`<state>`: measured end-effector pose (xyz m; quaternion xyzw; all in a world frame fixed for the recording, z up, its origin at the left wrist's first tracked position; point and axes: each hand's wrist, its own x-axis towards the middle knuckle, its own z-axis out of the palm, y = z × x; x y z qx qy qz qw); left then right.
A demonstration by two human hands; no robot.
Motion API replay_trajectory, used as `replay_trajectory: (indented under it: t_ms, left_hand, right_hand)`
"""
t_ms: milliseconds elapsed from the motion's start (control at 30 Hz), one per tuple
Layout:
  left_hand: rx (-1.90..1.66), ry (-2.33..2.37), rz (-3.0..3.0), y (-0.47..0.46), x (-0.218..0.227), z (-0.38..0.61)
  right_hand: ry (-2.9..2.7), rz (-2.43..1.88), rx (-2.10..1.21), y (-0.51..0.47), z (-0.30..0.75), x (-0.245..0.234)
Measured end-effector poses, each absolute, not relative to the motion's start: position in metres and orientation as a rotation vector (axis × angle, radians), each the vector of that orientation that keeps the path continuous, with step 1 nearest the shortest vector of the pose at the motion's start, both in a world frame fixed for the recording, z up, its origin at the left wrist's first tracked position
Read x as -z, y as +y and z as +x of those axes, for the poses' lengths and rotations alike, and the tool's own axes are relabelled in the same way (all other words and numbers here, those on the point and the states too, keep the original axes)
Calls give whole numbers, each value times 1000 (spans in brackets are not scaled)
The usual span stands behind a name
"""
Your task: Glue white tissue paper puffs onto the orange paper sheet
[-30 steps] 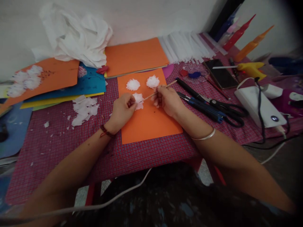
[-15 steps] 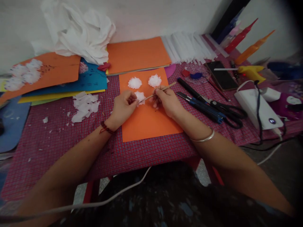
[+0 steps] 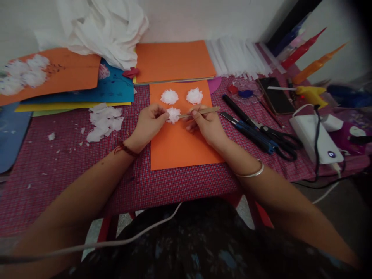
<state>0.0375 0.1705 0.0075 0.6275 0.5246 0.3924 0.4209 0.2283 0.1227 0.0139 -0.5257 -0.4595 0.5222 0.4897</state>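
An orange paper sheet [image 3: 186, 151] lies in front of me with three fluffy white paper flowers. Two of them, a left flower [image 3: 169, 96] and a right flower [image 3: 194, 95], sit side by side near its top. Below these is a third white paper flower [image 3: 173, 115], its left edge pinched between the thumb and fingers of my left hand [image 3: 149, 123]. My right hand [image 3: 207, 123] grips a thin flat wooden stick [image 3: 209, 110], which lies nearly level. The stick's left end reaches the third flower's right edge; whether it touches is unclear.
Torn white paper pieces [image 3: 104, 122] lie to the left. On the right are scissors [image 3: 270, 133], a blue cutter knife [image 3: 252, 135], a phone [image 3: 276, 95], a yellow glue gun [image 3: 312, 95] and a white power unit [image 3: 315, 133] with cables. Orange paper [image 3: 174, 60] lies behind.
The stick has swung from a slant to nearly level, its flat side now showing. Its end has moved from over the third flower to that flower's right edge. My left hand keeps its pinch.
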Motion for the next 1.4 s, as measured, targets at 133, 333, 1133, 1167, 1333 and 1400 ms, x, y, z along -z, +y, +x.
replay_trajectory:
  t_ms: [133,333,1133,1167,1333,1400]
  left_hand:
    - [-969,1301,1564,172,-6,37]
    - [-968,1272,1554,172,-6,37]
    - [-877,1402,2249,169,-1,10]
    - [-858,1426,2234,171,0,9]
    - [-787,1462,2241,177,2,10]
    - [-794,1480,2257,177,3,12]
  right_hand:
    - [-1190,-1278,-1189,120,232,-17]
    - [-1034,-1318,-1011,130,244,-12]
    - [-1549,-1238,-1104,115,232,-17]
    - [-1583,-1232,-1088,113,231,-18]
    - [-1460,-1183,-1152,108,228,-24]
    - [-1416,-1171,-1150,109,229,-25]
